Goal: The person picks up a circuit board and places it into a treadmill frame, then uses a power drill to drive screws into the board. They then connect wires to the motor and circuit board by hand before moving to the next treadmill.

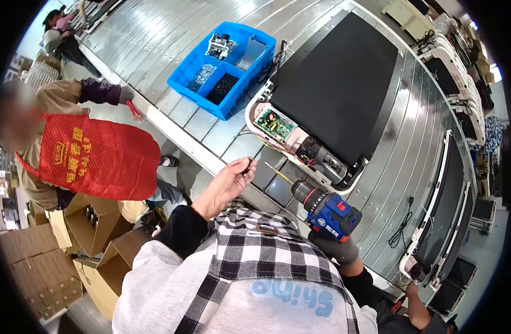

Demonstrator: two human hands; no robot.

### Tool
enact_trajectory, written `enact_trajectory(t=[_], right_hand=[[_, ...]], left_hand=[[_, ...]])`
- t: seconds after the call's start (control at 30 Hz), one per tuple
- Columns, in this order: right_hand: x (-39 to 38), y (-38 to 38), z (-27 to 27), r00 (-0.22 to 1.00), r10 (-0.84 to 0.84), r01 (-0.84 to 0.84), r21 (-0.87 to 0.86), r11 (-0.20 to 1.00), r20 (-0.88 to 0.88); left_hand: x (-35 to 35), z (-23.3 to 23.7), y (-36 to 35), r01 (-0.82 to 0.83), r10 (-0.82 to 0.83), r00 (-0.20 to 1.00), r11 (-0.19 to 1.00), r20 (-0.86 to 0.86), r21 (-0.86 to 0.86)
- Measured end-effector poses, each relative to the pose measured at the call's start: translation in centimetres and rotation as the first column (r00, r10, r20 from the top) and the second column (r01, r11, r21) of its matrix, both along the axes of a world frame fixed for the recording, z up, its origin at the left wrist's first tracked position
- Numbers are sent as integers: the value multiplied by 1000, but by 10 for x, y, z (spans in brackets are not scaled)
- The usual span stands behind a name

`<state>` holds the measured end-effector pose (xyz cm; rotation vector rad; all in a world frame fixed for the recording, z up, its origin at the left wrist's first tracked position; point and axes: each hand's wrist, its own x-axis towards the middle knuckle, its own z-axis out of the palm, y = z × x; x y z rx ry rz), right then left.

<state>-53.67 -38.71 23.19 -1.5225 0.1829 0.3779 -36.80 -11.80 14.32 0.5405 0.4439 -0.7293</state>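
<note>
Gripping one drill (329,211): right hand (336,248).

Just one head-worn cam here, super wide fisheye, sitting above and on the near side of the blue bin (225,110), facing forward and steeply down, pretty close in.

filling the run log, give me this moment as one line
left hand: holding small dark item; right hand: gripping blue drill; circuit board: exposed

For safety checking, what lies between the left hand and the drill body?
In the head view, the drill bit lies there, reaching from the drill body toward the left hand, apparently without touching it.
</note>
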Motion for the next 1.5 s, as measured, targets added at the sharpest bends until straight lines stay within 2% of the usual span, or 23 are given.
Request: enact_trajectory(t=[0.13, 0.17, 0.2, 0.27, 0.47, 0.6, 0.63, 0.7, 0.8, 0.93, 0.97, 1.03, 1.07, 1.1, 1.13, 1.17, 1.23, 1.27, 1.3, 1.33, 1.37, 1.43, 1.5], right_hand=[[3, -4, -1, 926, 268, -176, -325, 929, 266], [3, -3, 0, 920, 284, -188, -331, 925, 270], [4, -3, 0, 914, 299, -200, -337, 920, 275], [6, 6, 5, 969, 193, -165, -178, 970, 155], [23, 28, 5, 920, 293, -173, -402, 899, 260], [49, 59, 34, 777, 499, -75, -729, 680, 385], [56, 68, 39, 753, 528, -36, -777, 628, 392], [66, 87, 42, 752, 542, 13, -830, 558, 376], [84, 111, 46, 767, 538, 71, -879, 471, 351], [106, 137, 44, 808, 489, 139, -912, 385, 329], [110, 141, 44, 826, 456, 151, -909, 388, 332], [113, 141, 40, 868, 369, 152, -886, 438, 332], [108, 136, 37, 906, 281, 140, -852, 505, 316], [98, 129, 28, 938, 192, 132, -811, 570, 288], [98, 122, 19, 955, 121, 137, -763, 632, 271], [97, 116, 9, 967, 47, 151, -708, 689, 252], [115, 109, 19, 983, -45, 158, -704, 692, 176], [124, 105, 22, 988, -151, 148, -569, 809, 42], [135, 99, 24, 968, -228, 164, -415, 895, -108], [151, 97, 33, 936, -246, 153, -339, 928, -251], [158, 87, 20, 950, -247, 176, -324, 930, -192], [175, 69, -5, 973, -198, 152, -324, 934, -116], [204, 57, -12, 942, -212, 154, -226, 962, -261]], left_hand=[[-9, 3, 4, 24, -32, 999, 973, -32, -229], [-12, 7, 0, -23, 10, 995, 993, -103, -118], [-14, 9, 1, -8, -4, 995, 991, -95, -131], [-13, 10, 5, 22, -34, 996, 987, -77, -158], [6, 8, 23, 42, -67, 992, 973, -106, -227], [35, 1, 34, 176, -180, 984, 962, 1, -207], [41, 12, 35, 193, -187, 980, 977, 71, -94], [58, 4, 41, 283, -260, 954, 945, 149, -162], [80, 3, 49, 332, -323, 943, 918, 77, -219], [101, -6, 45, 412, -413, 911, 907, 9, -88], [106, -29, 42, 399, -398, 917, 916, 16, -49], [120, -81, 36, 404, -429, 901, 886, 70, 229], [130, -79, 29, 422, -530, 841, 767, 106, 484], [137, -95, 13, 202, -529, 772, 731, 354, 652], [145, -95, -5, -65, -543, 623, 681, 563, 729], [158, -94, -17, -160, -687, 505, 521, 523, 838], [171, -111, -46, -482, -779, 287, 386, 558, 786], [174, -117, -54, -502, -800, 181, 424, 571, 754], [175, -112, -60, -421, -918, 182, 251, 352, 872], [176, -116, -62, -484, -898, 172, 280, 404, 829], [175, -122, -63, -543, -878, 160, 304, 451, 783], [175, -107, -64, -522, -903, 189, 241, 387, 818], [177, -113, -65, -482, -910, 181, 248, 373, 840]])
